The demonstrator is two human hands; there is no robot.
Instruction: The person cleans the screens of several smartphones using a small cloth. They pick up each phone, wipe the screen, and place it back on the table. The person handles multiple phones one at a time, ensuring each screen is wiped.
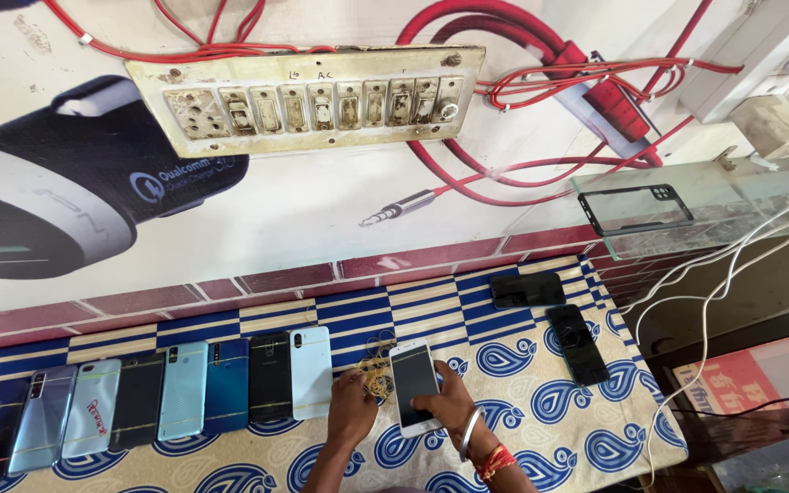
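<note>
I am looking down at a table (586,429) covered in a blue and white patterned cloth, with both of my hands low in the middle of the view.

The risk I am judging from here: the white phone (415,386) is lying flat on loose cloth, so a sideways push from my right hand could be sliding it into the small heap of rubber bands (376,376) just left of it, or bunching the cloth under it.

My right hand (449,406), wearing a metal bangle and red threads at the wrist, is resting on the phone's lower right edge, fingers curled loosely around it, not clamped. The phone is lying screen up, between my two hands.

My left hand (352,411) is lying on the cloth just left of the phone, fingers drawn together near the rubber bands; I cannot tell whether it is pinching one.

Further left of my left hand, a row of phones (184,391) is lying side by side. Beyond my right hand, two dark phones (554,319) are lying well apart from it.
</note>
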